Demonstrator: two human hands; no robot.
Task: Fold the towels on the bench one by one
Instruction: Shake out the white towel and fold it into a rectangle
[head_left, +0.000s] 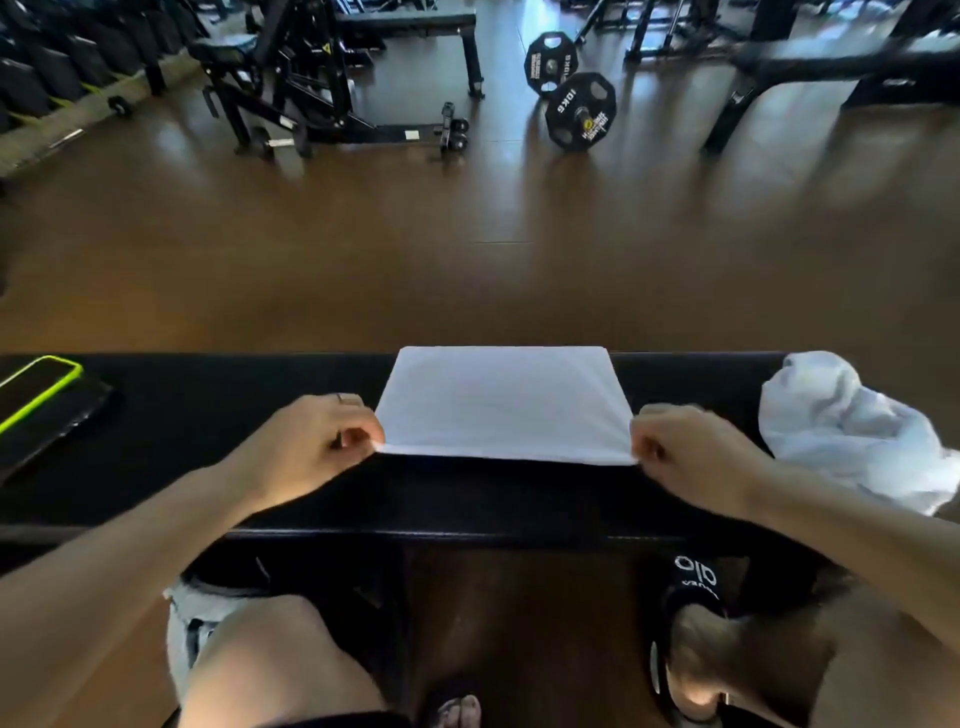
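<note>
A white towel (503, 402) lies flat and folded on the black bench (208, 410), its far edge at the bench's far side. My left hand (311, 441) pinches the towel's near left corner. My right hand (696, 452) pinches its near right corner. Both corners are lifted slightly off the bench, and the near edge is stretched straight between them. A crumpled white towel (852, 426) sits in a heap at the right end of the bench, partly hanging over the near edge.
A phone in a green-edged case (36, 395) lies on the bench at the far left. Beyond the bench is brown floor, with a barbell with 10 kg plates (579, 111) and black gym machines (311, 78). My knees and slippered foot (693, 587) are below the bench.
</note>
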